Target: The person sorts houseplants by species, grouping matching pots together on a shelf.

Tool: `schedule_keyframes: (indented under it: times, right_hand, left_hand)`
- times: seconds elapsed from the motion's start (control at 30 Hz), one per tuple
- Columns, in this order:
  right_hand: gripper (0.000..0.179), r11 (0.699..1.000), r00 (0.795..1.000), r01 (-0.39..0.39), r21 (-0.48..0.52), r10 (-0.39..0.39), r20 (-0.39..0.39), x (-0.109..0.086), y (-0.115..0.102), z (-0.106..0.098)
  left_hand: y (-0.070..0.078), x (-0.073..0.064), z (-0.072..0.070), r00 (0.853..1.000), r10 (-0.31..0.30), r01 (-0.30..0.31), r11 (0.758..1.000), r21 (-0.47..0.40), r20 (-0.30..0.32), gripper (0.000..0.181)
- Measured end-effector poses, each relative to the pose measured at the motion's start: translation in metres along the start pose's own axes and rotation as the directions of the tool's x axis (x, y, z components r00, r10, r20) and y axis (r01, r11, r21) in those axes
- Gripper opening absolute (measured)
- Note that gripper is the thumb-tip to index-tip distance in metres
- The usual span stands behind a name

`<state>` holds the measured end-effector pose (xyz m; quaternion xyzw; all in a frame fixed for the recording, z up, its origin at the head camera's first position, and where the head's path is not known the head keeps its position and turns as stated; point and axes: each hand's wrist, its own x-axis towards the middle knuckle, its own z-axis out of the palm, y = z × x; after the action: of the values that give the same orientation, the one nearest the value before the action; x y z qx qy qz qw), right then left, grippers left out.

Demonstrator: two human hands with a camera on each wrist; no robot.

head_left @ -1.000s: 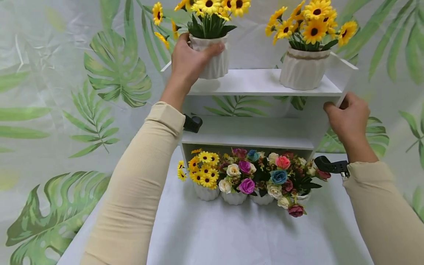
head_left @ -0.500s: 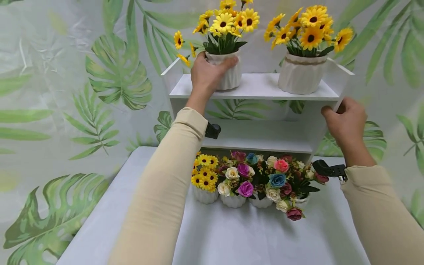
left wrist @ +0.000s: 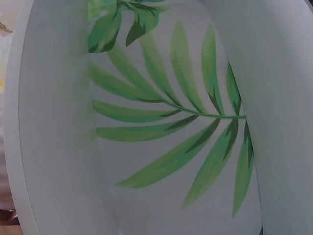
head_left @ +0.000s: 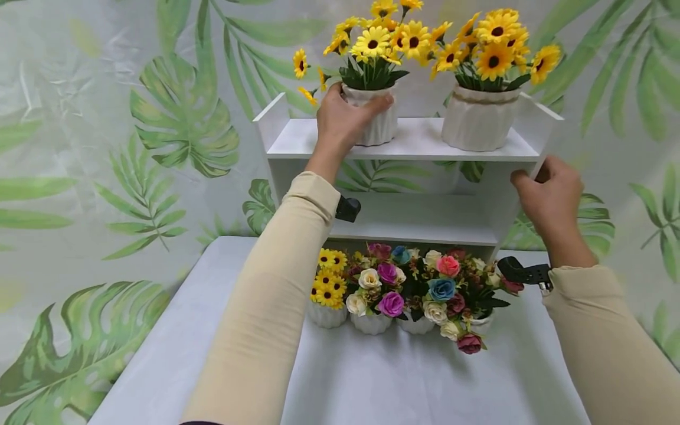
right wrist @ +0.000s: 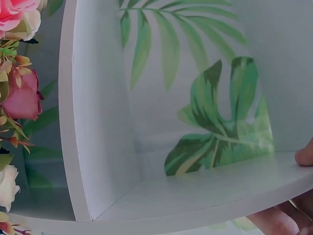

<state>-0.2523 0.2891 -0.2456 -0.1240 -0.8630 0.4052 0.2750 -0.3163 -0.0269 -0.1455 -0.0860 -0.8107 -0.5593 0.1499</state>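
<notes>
My left hand (head_left: pixel 342 121) grips a white ribbed flower pot (head_left: pixel 382 127) with yellow sunflowers, thumb across its front. The pot is over the top board of a white shelf unit (head_left: pixel 297 139); whether its base touches the board I cannot tell. Close to its right stands a second white sunflower pot (head_left: pixel 478 124) with a twine band. At the unit's right side, my right hand (head_left: pixel 555 195) pinches the front edge of the side panel (right wrist: pixel 215 210), thumb inside and fingers outside in the right wrist view. The left wrist view shows the unit's boards, not the hand.
On the white table (head_left: pixel 372 383), before the lowest level, several white pots stand in a row: yellow sunflowers (head_left: pixel 329 283) at left, mixed roses (head_left: pixel 441 289) to the right. Above them is the middle board (head_left: pixel 425 218). A leaf-patterned cloth (head_left: pixel 186 112) hangs behind.
My left hand has carried the sunflower pot to the right, nearer the second pot, and lower toward the top board. The right hand keeps its hold on the side panel.
</notes>
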Motion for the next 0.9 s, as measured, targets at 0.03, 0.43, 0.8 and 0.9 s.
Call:
schedule_keyframes:
  times: [0.03, 0.43, 0.8, 0.9]
  right_hand:
    - [0.042, 1.0, 1.0, 0.005, 0.002, -0.005, -0.003, -0.0001, -0.0008, 0.0012]
    - [0.035, 1.0, 1.0, -0.016, -0.008, 0.015, -0.006, 0.0005, -0.0013, 0.002]
    - [0.041, 1.0, 1.0, -0.003, -0.006, 0.003, -0.01, 0.0008, -0.0002, 0.0015]
    - [0.039, 1.0, 1.0, 0.0, -0.009, -0.001, -0.018, 0.001, 0.0013, 0.0013]
  left_hand:
    - [-0.0004, 0.0008, -0.0008, 1.0, 0.001, -0.001, 1.0, 0.001, 0.011, 0.09]
    - [-0.0014, 0.0067, 0.0008, 0.978, -0.027, 0.027, 1.0, 0.003, 0.205, 0.096]
    - [0.0, 0.0069, 0.0046, 0.938, -0.002, -0.026, 0.997, 0.076, 0.347, 0.1]
    - [0.0006, 0.0062, 0.0054, 0.934, -0.002, -0.025, 0.997, 0.07, 0.357, 0.099]
